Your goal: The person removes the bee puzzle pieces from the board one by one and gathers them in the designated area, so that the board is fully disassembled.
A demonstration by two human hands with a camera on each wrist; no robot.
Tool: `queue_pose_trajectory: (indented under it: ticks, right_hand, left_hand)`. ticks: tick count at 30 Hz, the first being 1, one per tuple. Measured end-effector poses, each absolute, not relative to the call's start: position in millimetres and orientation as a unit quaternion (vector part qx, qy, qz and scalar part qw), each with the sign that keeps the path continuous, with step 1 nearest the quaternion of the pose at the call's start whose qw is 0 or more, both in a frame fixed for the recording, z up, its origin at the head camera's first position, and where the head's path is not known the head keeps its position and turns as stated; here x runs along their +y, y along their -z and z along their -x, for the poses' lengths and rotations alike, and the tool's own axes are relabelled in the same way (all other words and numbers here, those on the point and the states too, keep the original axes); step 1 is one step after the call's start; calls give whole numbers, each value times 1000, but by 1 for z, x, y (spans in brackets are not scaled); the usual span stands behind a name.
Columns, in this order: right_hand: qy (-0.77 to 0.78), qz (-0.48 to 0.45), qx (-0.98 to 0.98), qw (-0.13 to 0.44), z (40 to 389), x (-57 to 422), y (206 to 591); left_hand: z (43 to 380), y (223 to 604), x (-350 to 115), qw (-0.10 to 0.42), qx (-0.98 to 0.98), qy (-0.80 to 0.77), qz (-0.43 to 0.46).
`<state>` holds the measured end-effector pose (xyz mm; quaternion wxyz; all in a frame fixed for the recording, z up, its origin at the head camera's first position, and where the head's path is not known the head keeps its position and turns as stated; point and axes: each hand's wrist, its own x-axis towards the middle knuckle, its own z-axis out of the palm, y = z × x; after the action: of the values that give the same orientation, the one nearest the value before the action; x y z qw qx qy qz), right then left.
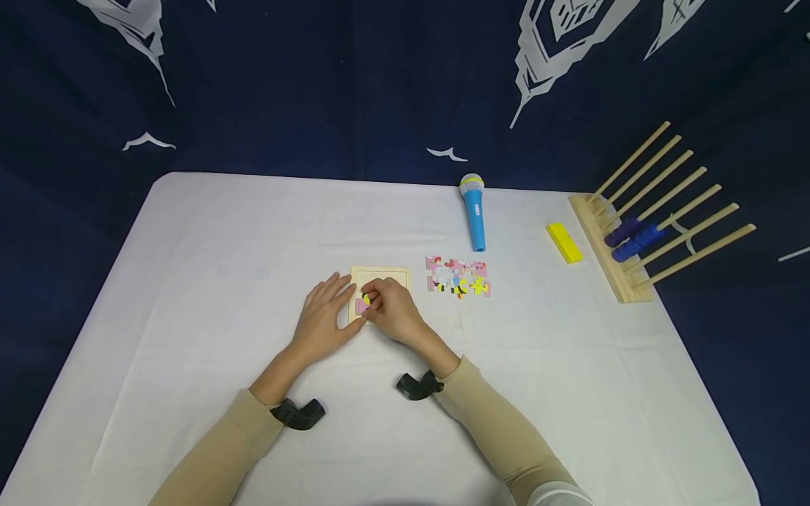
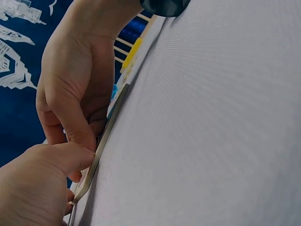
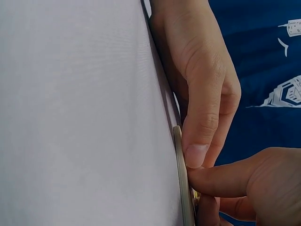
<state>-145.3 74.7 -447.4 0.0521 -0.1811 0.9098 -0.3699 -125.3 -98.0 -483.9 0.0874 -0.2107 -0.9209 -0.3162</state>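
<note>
A shallow wooden puzzle tray [image 1: 380, 271] lies on the table in front of me, with a pink, yellow and black puzzle piece [image 1: 361, 306] at its lower left corner. My left hand [image 1: 324, 320] rests along the tray's left side, fingers extended and thumb near the bottom edge. Over the tray, my right hand [image 1: 395, 309] has curled fingers that pinch at the puzzle piece, partly covering it. Both wrist views show the thumbs meeting low over the tray's edge [image 2: 111, 123]. Right of the tray lies a group of colourful puzzle pieces [image 1: 458, 276].
A blue toy microphone [image 1: 474, 214] lies behind the loose pieces. Farther right are a yellow block [image 1: 564, 242] and a wooden rack [image 1: 600, 247] with upright pegs, some carrying blue and purple rings [image 1: 639, 242]. A white cloth [image 1: 253, 232] covers the table.
</note>
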Motion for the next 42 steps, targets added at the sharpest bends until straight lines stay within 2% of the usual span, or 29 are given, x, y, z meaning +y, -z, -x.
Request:
queue_pose_trajectory:
  ticks: [19,25,34,42]
  right_hand:
    - [383,191,902,49,147,77,450]
    - [429,176,884,57,147,77,450]
    - [536,128,832,60,151,92,424]
    - [541,93,834,59,150,127,410]
  left_hand:
    - [127,485,-98,76,-922,318,209]
    - [126,484,-98,77,-921,320,208]
    - [125,481,-96,67,-922,322,202]
    - [125,481,-95,69,-921,327,201]
